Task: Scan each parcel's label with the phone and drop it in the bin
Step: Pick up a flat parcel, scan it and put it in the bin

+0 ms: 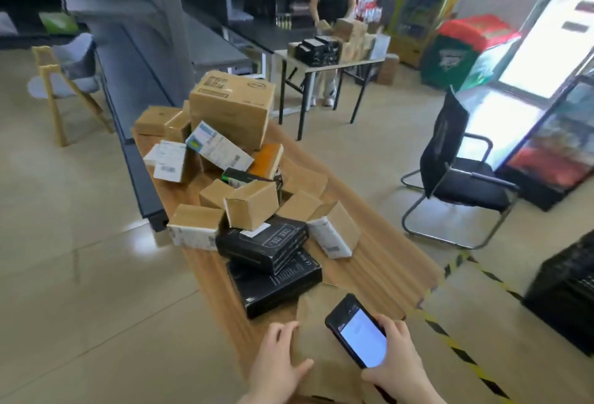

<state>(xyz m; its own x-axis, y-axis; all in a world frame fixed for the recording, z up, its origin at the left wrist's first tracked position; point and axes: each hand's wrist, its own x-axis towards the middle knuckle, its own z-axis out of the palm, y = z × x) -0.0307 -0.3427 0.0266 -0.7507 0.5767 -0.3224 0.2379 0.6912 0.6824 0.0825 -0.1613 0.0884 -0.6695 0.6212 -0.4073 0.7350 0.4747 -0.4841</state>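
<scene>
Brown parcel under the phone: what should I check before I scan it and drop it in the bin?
1. Phone held firmly: ok. The right hand grips it, and the screen is lit.
2. Phone over the brown parcel: ok.
3. Parcel steadied: ok. The left hand rests on its left edge.
4. Label facing the phone: cannot tell. The visible face is plain brown, and the phone covers part of it.
5. Bin ready: cannot tell. A black crate stands on the floor to the right, but its inside is out of view.
</scene>
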